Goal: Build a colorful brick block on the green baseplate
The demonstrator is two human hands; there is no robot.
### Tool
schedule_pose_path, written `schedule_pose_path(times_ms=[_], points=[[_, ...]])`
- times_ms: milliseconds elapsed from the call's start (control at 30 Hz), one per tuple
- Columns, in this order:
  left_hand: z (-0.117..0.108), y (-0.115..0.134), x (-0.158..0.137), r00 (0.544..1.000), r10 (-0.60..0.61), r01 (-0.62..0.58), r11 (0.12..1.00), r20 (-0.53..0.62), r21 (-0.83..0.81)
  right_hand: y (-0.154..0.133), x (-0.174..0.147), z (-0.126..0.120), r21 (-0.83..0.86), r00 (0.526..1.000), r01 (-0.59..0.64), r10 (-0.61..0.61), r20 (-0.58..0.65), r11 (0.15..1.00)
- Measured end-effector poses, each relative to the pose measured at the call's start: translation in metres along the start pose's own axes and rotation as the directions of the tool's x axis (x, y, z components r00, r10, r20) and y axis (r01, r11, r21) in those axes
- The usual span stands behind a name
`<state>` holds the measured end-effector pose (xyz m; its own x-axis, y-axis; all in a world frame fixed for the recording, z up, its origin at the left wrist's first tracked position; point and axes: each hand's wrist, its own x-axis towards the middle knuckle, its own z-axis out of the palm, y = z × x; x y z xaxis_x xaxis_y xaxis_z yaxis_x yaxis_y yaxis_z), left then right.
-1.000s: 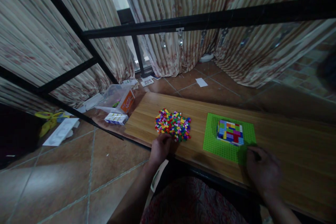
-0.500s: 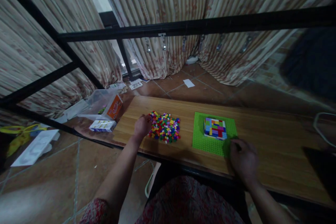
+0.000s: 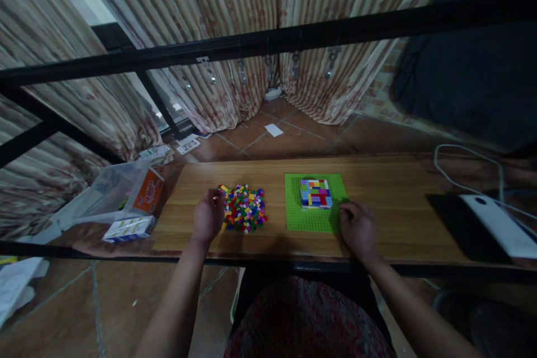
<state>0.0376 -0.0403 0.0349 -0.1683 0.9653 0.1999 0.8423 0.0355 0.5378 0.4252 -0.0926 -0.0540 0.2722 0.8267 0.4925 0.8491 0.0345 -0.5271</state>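
Observation:
My left hand (image 3: 208,216) is at the left edge of a pile of small coloured building bricks (image 3: 245,210), thumb and fingers pinched. A tiny reddish brick (image 3: 216,198) shows at its fingertips. To the right lies a green studded baseplate (image 3: 296,220). On it sits a low, multicoloured block of bricks (image 3: 316,194) with a patchwork top. My right hand (image 3: 357,228) rests at the baseplate's right edge, fingers curled in; whatever they hold, if anything, is hidden. It is apart from the brick block.
The wooden table (image 3: 398,207) carries a white device (image 3: 499,224) and a black flat item (image 3: 455,221) at right, with a white cable (image 3: 470,145). At left are a clear plastic bin (image 3: 109,190) and a small box (image 3: 130,228). A black metal bar (image 3: 251,45) crosses beyond the table.
The head view has turned right, so the scene sits further left and the white device shows. My left hand has drawn slightly back at the pile's edge. My right hand stays by the baseplate.

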Motion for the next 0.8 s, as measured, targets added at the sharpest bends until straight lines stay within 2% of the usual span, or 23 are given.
schedule_pose_path(times_ms=[100,133,300,400,500,667,800], points=[[0.013,0.028,-0.014,0.996,0.089,-0.075,0.953,0.033,-0.295,0.001,0.000,0.001,0.005,1.000,-0.011,0.011,0.000,1.000],[0.021,0.039,-0.019,0.986,0.143,-0.103,0.923,0.081,-0.370,0.001,0.000,0.002,0.008,1.000,-0.013,0.013,0.001,1.000],[0.069,0.092,-0.043,0.946,0.246,-0.058,0.773,0.213,-0.632,0.001,0.000,0.003,0.016,0.999,-0.031,0.031,0.007,0.999],[0.094,0.112,-0.047,0.922,0.298,-0.065,0.748,0.248,-0.661,0.000,0.000,0.002,0.029,0.999,-0.034,0.034,0.001,0.999],[0.109,0.121,-0.044,0.906,0.350,-0.121,0.755,0.240,-0.644,-0.001,0.001,0.002,0.033,0.999,-0.032,0.032,0.006,0.999],[0.116,0.127,-0.038,0.879,0.443,-0.258,0.752,0.175,-0.607,-0.001,0.001,0.002,0.045,1.000,-0.030,0.030,0.003,0.999],[0.118,0.130,-0.036,0.860,0.478,-0.309,0.766,0.177,-0.564,-0.001,0.001,0.002,0.048,0.999,-0.036,0.036,0.004,0.998]])
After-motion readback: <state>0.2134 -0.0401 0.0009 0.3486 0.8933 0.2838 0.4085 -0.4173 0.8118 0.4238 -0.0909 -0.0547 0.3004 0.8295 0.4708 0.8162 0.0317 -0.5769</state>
